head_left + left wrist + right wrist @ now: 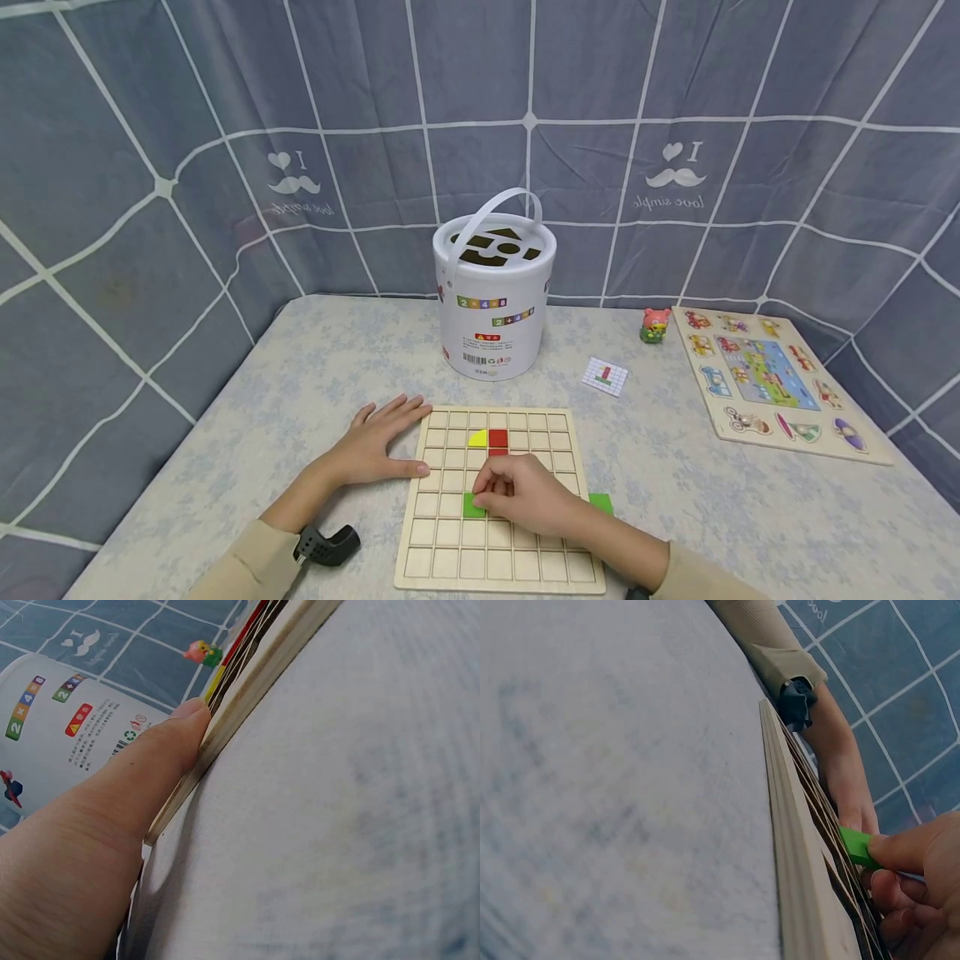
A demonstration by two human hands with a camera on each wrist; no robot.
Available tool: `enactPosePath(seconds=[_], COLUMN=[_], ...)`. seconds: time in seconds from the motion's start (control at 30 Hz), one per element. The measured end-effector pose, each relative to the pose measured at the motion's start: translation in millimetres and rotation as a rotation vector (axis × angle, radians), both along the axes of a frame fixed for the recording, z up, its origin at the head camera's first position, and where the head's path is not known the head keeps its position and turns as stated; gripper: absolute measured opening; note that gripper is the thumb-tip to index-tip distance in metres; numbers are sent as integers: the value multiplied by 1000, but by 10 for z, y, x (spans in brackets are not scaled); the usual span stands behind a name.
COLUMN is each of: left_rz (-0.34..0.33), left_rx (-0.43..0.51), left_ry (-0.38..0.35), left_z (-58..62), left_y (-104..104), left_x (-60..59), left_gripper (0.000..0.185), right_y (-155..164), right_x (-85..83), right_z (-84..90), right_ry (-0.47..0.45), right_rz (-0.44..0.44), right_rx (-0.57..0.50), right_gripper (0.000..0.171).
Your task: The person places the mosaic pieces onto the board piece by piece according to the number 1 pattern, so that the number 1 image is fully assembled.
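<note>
A wooden grid board (461, 560) lies on the table, with a yellow quarter-round tile (478, 438) and red tiles (498, 438) in its upper cells. My right hand (528, 497) reaches over the board's middle and pinches a green tile (473, 506) between thumb and fingers. The right wrist view shows the same green tile (857, 846) at the thumb tip, close over the grid. Fingers spread, my left hand (378, 446) rests by the board's left edge, its thumb (169, 742) touching that edge. Another green piece (601, 503) lies at the right edge, partly hidden by my right forearm.
Behind the board stands a white bucket (491, 333) with a handle and shaped holes in its lid. A small pattern card (604, 377) lies to its right. Farther right are a pink-and-green figurine (655, 326) and a wooden picture puzzle (780, 383). A grey-blue curtain (360, 167) closes off the back.
</note>
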State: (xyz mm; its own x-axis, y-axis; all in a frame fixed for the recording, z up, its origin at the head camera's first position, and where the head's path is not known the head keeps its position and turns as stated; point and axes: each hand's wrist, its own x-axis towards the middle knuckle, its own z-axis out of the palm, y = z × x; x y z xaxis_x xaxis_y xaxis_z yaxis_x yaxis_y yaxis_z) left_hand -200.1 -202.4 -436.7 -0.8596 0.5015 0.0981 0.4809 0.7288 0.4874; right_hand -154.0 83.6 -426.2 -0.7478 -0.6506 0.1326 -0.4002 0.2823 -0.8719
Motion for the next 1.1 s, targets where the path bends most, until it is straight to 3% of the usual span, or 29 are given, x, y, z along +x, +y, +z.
enactPosePath(seconds=[0.27, 0.57, 0.87, 1.1], left_rz=[-5, 2, 1, 2], left_rx=[5, -4, -6, -7], left_ry=[5, 2, 3, 7], left_z=[9, 18, 10, 1], left_y=[-2, -3, -2, 3], left_x=[6, -1, -3, -4], left_gripper=[89, 89, 89, 89], right_y=[-5, 2, 3, 20], right_x=[-5, -9, 12, 17], right_z=[-1, 30, 20, 28], right_ry=[72, 183, 196, 155], right_rz=[15, 48, 39, 35], right_rx=[24, 160, 166, 158], right_gripper=[10, 15, 14, 16])
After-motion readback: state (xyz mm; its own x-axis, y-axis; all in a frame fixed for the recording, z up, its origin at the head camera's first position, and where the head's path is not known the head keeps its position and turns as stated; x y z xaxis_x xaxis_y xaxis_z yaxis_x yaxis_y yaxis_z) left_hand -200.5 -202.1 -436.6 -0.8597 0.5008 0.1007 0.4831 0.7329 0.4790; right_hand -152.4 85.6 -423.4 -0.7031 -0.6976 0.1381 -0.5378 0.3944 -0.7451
